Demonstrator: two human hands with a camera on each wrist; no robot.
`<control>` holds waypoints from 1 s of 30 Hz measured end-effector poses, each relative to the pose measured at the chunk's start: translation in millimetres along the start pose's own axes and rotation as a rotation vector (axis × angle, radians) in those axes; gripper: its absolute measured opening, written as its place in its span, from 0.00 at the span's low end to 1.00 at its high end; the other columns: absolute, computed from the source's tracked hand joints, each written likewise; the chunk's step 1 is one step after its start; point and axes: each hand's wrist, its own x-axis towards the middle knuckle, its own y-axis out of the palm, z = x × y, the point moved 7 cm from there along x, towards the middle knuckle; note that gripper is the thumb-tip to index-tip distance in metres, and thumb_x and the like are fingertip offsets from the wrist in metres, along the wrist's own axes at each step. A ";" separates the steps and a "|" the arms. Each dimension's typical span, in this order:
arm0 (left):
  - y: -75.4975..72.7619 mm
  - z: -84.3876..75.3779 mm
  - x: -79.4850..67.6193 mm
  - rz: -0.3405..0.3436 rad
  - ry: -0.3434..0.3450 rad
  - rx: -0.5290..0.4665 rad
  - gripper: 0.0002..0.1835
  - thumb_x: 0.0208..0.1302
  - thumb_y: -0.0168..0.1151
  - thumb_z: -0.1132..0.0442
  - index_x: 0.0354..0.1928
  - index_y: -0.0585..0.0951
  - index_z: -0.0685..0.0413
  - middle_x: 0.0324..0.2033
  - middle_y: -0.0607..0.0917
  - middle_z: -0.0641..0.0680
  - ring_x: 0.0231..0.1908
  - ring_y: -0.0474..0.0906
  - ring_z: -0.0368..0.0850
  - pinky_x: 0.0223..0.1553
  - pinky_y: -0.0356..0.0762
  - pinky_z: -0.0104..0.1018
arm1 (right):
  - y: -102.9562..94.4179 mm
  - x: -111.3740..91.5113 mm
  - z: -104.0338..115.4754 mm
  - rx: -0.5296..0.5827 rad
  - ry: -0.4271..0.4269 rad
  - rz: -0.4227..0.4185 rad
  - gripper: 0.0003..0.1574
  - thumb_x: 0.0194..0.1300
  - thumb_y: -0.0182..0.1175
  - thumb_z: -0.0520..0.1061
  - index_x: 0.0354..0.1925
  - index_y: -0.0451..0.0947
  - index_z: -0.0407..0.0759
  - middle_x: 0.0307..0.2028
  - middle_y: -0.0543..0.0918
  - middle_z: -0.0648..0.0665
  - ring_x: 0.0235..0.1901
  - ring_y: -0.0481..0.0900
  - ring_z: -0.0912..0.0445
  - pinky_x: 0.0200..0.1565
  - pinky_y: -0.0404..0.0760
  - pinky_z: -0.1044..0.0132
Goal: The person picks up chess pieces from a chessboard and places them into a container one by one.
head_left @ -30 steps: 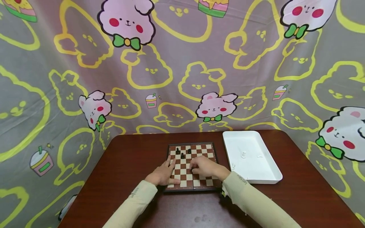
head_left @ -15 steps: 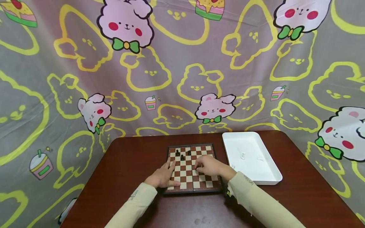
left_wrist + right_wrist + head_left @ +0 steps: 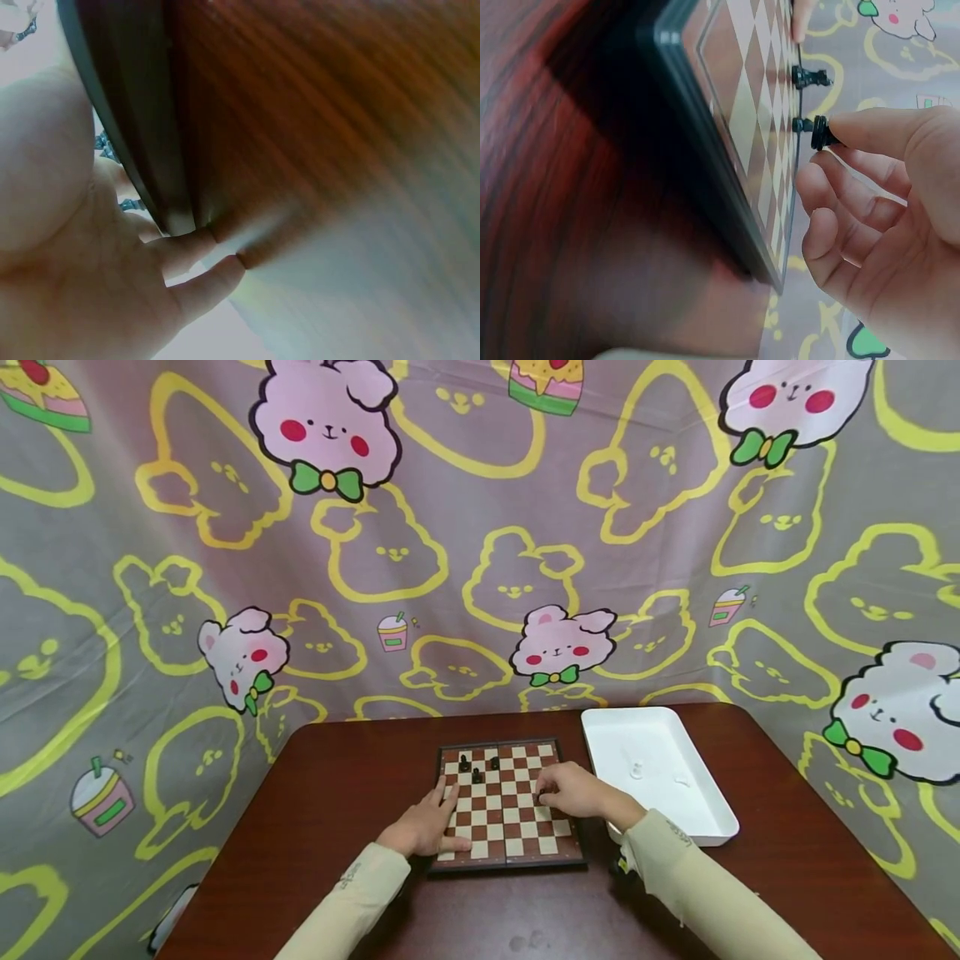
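My right hand (image 3: 576,789) pinches a black chess piece (image 3: 821,133) between thumb and fingers, holding its base off the board in the right wrist view. Most of that piece is hidden by the fingers. Below lies a brown-and-cream chessboard (image 3: 489,832) with a dark frame. My left hand (image 3: 422,828) rests on the board's left side, fingers spread; in the left wrist view its fingers (image 3: 206,289) reach past the dark edge. Near the far left corner stand a black pawn-like piece (image 3: 464,764), another black piece (image 3: 477,775) and a third black piece (image 3: 494,763).
To the right of the board sits a white tray (image 3: 652,737) with a white chess piece (image 3: 636,770) and another small white piece (image 3: 681,779) in it. A dark wooden table (image 3: 345,768) carries everything. A patterned cloth (image 3: 480,568) hangs behind and at both sides.
My right hand has moved to the right across the board, carrying the black chess piece. The left hand and the three standing pieces keep their places.
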 end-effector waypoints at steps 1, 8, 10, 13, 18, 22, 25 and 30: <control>0.0 0.2 -0.1 0.000 -0.001 0.001 0.56 0.52 0.56 0.30 0.74 0.49 0.56 0.72 0.42 0.65 0.68 0.52 0.60 0.54 0.69 0.54 | -2.1 -1.4 -1.1 0.006 0.003 -0.007 0.04 0.64 0.61 0.40 0.37 0.81 0.45 0.32 0.80 0.56 0.26 0.72 0.63 0.32 0.73 0.62; -1.3 -0.3 -1.1 -0.001 0.004 -0.007 0.56 0.53 0.56 0.30 0.74 0.49 0.55 0.72 0.42 0.65 0.68 0.51 0.60 0.55 0.67 0.56 | -16.4 -8.8 -9.3 0.012 0.000 -0.029 0.04 0.64 0.60 0.39 0.38 0.81 0.43 0.30 0.80 0.55 0.23 0.72 0.62 0.30 0.73 0.63; -1.4 -0.6 -1.7 -0.001 0.004 -0.008 0.56 0.53 0.56 0.30 0.74 0.49 0.55 0.72 0.42 0.65 0.68 0.51 0.60 0.55 0.67 0.56 | -20.4 -10.5 -12.4 0.001 0.005 -0.035 0.04 0.64 0.60 0.39 0.38 0.81 0.42 0.30 0.79 0.55 0.26 0.73 0.62 0.32 0.73 0.63; -1.1 -1.2 -2.7 -0.003 0.005 -0.007 0.56 0.53 0.56 0.30 0.74 0.50 0.56 0.72 0.43 0.66 0.68 0.52 0.61 0.55 0.68 0.55 | -27.4 -13.6 -15.4 -0.002 0.023 -0.050 0.04 0.64 0.60 0.39 0.37 0.81 0.42 0.31 0.80 0.55 0.29 0.74 0.61 0.34 0.74 0.60; 1.3 -2.2 -3.7 -0.001 0.009 -0.003 0.55 0.53 0.56 0.30 0.74 0.50 0.56 0.72 0.43 0.66 0.68 0.53 0.61 0.54 0.67 0.56 | -33.3 -18.7 -20.2 -0.004 0.053 -0.069 0.04 0.64 0.61 0.40 0.37 0.80 0.41 0.33 0.80 0.53 0.32 0.75 0.59 0.36 0.74 0.58; 2.4 -3.0 -4.0 0.006 0.004 -0.007 0.55 0.53 0.56 0.30 0.74 0.50 0.55 0.72 0.43 0.66 0.68 0.53 0.61 0.54 0.67 0.57 | -32.3 -21.4 -22.9 0.001 0.055 -0.071 0.03 0.64 0.61 0.40 0.36 0.80 0.41 0.32 0.80 0.53 0.30 0.74 0.60 0.35 0.73 0.59; 3.1 -2.1 -3.2 0.005 0.001 -0.005 0.55 0.53 0.56 0.30 0.74 0.49 0.55 0.72 0.43 0.65 0.68 0.53 0.61 0.54 0.67 0.57 | -31.9 -22.7 -23.3 0.002 0.046 -0.071 0.03 0.63 0.61 0.40 0.36 0.81 0.41 0.31 0.80 0.54 0.28 0.72 0.60 0.34 0.72 0.60; 2.3 1.3 -1.0 -0.002 -0.004 -0.002 0.56 0.53 0.55 0.29 0.75 0.48 0.54 0.72 0.42 0.65 0.68 0.52 0.60 0.55 0.67 0.55 | -35.1 -23.6 -24.2 0.003 0.046 -0.079 0.04 0.63 0.60 0.39 0.36 0.81 0.41 0.31 0.80 0.54 0.29 0.73 0.60 0.35 0.73 0.60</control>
